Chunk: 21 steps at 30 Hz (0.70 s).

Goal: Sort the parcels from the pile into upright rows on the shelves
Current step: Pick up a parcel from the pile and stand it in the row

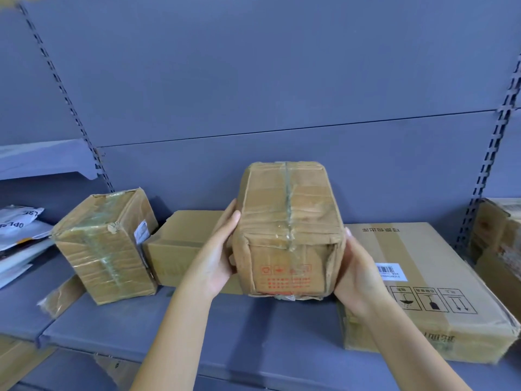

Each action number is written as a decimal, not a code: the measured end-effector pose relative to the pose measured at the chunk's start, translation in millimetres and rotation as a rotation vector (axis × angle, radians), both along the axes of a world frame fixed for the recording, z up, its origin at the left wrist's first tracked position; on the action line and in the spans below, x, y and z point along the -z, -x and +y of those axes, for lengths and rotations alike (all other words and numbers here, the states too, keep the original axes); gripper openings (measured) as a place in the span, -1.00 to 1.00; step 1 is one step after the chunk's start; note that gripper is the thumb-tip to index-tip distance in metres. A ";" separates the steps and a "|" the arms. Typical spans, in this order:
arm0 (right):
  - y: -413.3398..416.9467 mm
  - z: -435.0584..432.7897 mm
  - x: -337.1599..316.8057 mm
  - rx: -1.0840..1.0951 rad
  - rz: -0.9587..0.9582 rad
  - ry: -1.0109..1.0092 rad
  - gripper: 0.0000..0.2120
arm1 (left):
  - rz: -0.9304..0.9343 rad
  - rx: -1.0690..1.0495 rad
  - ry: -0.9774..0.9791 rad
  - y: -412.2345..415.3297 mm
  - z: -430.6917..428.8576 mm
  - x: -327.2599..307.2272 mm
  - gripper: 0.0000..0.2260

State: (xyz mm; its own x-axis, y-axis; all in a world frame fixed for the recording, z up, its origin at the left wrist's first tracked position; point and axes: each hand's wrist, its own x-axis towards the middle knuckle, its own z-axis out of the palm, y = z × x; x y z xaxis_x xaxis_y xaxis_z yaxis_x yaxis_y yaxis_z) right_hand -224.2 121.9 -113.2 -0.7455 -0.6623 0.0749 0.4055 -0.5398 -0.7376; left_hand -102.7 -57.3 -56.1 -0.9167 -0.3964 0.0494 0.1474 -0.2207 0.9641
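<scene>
1. The grey shelf (pixel 253 328) carries the rows.
2. A flat carton (pixel 423 277) lies at the right.
3. The crumpled taped parcel (pixel 287 230) is upright over mid-shelf, likely being squared into line.
4. The hands, left hand (pixel 222 249) and right hand (pixel 358 266), press its sides with straight fingers, steadying it between the palms.

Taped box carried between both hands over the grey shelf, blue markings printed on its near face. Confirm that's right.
Not quite: the head view shows the markings on the taped box are red, not blue. The rest holds: left hand and right hand carry it between them over the grey shelf.
</scene>
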 end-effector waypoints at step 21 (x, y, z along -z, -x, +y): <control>7.4 9.8 4.0 0.057 -0.321 0.053 -0.69 | 0.074 -0.289 0.195 4.8 11.2 -3.4 -0.55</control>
